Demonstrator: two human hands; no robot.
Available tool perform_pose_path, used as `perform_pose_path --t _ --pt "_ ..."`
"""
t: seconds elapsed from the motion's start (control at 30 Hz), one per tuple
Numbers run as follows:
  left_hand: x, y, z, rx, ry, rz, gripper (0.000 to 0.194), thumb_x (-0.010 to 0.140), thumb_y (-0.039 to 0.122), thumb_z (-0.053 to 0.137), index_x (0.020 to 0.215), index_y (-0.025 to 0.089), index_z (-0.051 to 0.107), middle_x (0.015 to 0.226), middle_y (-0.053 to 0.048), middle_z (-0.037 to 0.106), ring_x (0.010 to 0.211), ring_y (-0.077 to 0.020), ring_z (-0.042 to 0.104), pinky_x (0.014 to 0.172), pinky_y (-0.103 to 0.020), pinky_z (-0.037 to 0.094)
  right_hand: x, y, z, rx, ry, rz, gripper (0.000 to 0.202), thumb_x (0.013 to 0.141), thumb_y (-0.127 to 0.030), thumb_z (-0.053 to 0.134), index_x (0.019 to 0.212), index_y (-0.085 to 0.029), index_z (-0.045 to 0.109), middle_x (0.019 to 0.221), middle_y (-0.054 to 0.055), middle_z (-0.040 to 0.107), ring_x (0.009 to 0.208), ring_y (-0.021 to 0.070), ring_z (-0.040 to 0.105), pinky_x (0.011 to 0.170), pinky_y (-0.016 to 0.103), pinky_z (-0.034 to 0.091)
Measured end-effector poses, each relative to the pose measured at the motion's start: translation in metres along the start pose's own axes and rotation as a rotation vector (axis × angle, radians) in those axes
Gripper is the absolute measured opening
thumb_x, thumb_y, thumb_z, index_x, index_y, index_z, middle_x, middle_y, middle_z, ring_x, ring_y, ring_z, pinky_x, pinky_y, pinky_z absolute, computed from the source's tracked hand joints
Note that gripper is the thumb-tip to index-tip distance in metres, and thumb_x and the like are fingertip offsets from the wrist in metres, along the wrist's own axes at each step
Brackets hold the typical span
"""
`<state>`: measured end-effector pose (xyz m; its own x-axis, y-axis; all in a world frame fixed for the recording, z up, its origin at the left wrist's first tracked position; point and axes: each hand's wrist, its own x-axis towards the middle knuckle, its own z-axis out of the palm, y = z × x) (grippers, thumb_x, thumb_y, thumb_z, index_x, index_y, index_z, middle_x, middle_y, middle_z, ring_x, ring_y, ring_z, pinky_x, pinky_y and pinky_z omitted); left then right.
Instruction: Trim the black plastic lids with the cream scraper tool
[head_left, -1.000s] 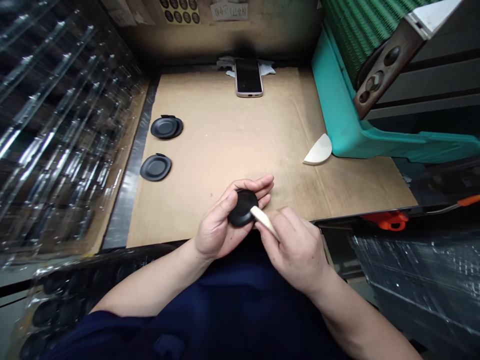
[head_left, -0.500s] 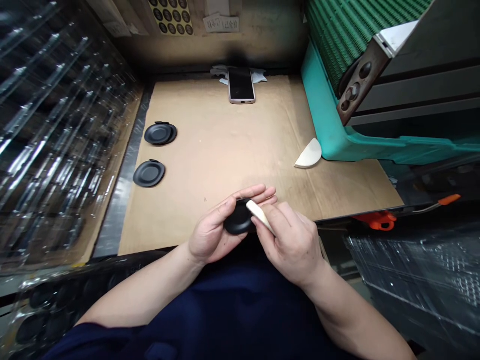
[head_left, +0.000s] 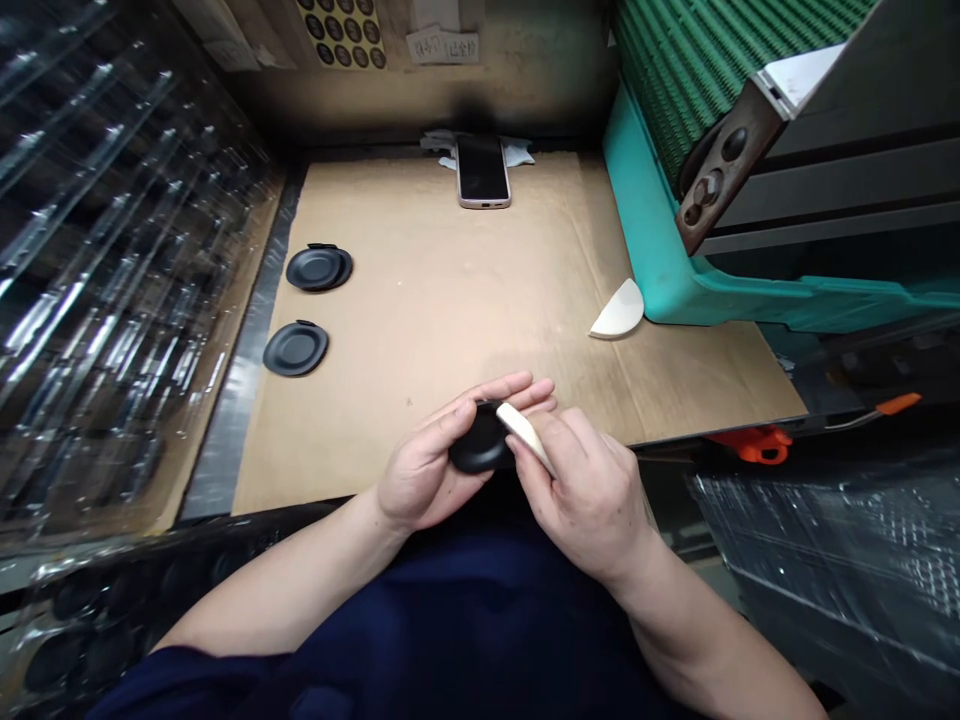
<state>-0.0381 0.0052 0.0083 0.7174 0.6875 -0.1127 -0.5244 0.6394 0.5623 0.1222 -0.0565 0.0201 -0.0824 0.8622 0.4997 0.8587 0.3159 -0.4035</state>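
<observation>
A round black plastic part point(head_left: 474, 446) rests in the palm of my left hand point(head_left: 429, 462), the thumb lying on its edge. Pinched in my right hand point(head_left: 581, 482) is a cream-coloured pad point(head_left: 523, 432), its edge against the right side of the black part. That contact is partly covered by the pad and my fingers. To the left on the cardboard point(head_left: 450, 290) lie more black parts: an overlapping pair point(head_left: 315, 268) and, nearer to me, a single black part point(head_left: 295, 348). A half-round cream pad point(head_left: 619, 310) lies at the right.
A phone point(head_left: 482, 175) lies at the back on white tissue. A teal bin point(head_left: 675, 280) with a green ribbed belt point(head_left: 720, 70) above bounds the right. Clear plastic trays point(head_left: 112, 250) stand at the left. An orange-handled tool point(head_left: 757, 443) sits below the right edge.
Both hands and the pad have shifted only very slightly, the right hand a little down and to the right. My grips stay the same.
</observation>
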Motion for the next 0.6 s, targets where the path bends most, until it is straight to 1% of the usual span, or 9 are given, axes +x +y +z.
perform_pose_path --t 0.13,0.2,0.23,0.33,0.43,0.5,0.6 --pt "0.003 -0.002 0.000 0.008 0.041 0.083 0.049 0.105 0.036 0.037 0.140 0.009 0.057 0.152 -0.020 0.051 0.145 -0.0360 0.044 0.126 -0.054 0.025 -0.012 -0.009 -0.001 0.078 -0.105 -0.025 0.013 0.098 -0.018 0.057 0.102 -0.013 0.068 0.076 0.003 0.060 0.067 0.0161 0.056 0.062 0.030 0.044" --pt "0.004 -0.002 0.000 0.018 0.061 0.098 0.049 0.105 0.037 0.035 0.139 0.010 0.057 0.151 -0.020 0.052 0.144 -0.0363 0.045 0.126 -0.055 0.025 -0.015 -0.010 -0.001 0.131 -0.155 -0.046 0.012 0.098 -0.017 0.056 0.098 -0.015 0.068 0.076 0.003 0.059 0.067 0.0162 0.054 0.063 0.031 0.043" --pt "0.004 -0.002 0.000 0.021 0.067 0.103 0.048 0.106 0.036 0.035 0.139 0.010 0.057 0.150 -0.020 0.053 0.144 -0.0362 0.046 0.126 -0.055 0.024 -0.016 -0.010 0.000 0.141 -0.160 -0.049 0.012 0.098 -0.017 0.056 0.098 -0.015 0.067 0.076 0.003 0.059 0.068 0.0162 0.054 0.064 0.031 0.043" --pt "0.003 -0.002 0.001 0.026 0.066 0.116 0.047 0.106 0.035 0.033 0.137 0.009 0.058 0.150 -0.021 0.053 0.144 -0.0357 0.046 0.126 -0.055 0.024 -0.013 -0.004 0.001 0.109 -0.107 -0.020 0.012 0.098 -0.019 0.058 0.102 -0.014 0.068 0.079 0.004 0.062 0.070 0.0164 0.057 0.065 0.030 0.045" --pt "0.003 -0.001 0.001 0.032 0.061 0.120 0.046 0.106 0.035 0.032 0.130 0.009 0.062 0.148 -0.021 0.054 0.144 -0.0356 0.045 0.126 -0.054 0.024 -0.013 -0.002 0.004 0.091 -0.076 0.022 0.014 0.098 -0.020 0.058 0.104 -0.013 0.068 0.081 0.005 0.063 0.071 0.0167 0.060 0.066 0.030 0.047" --pt "0.003 -0.001 0.001 0.039 0.066 0.115 0.045 0.106 0.035 0.031 0.125 0.010 0.064 0.146 -0.021 0.056 0.145 -0.0353 0.045 0.126 -0.054 0.025 -0.014 -0.007 0.006 0.140 -0.104 0.021 0.014 0.098 -0.019 0.057 0.104 -0.013 0.068 0.082 0.005 0.064 0.072 0.0169 0.061 0.066 0.030 0.048" --pt "0.003 0.000 0.002 0.054 0.059 0.094 0.047 0.107 0.038 0.030 0.121 0.010 0.065 0.143 -0.021 0.058 0.143 -0.0356 0.047 0.125 -0.054 0.026 -0.013 -0.017 0.006 0.235 -0.153 -0.034 0.013 0.098 -0.018 0.055 0.102 -0.014 0.067 0.080 0.005 0.063 0.072 0.0173 0.060 0.065 0.031 0.049"
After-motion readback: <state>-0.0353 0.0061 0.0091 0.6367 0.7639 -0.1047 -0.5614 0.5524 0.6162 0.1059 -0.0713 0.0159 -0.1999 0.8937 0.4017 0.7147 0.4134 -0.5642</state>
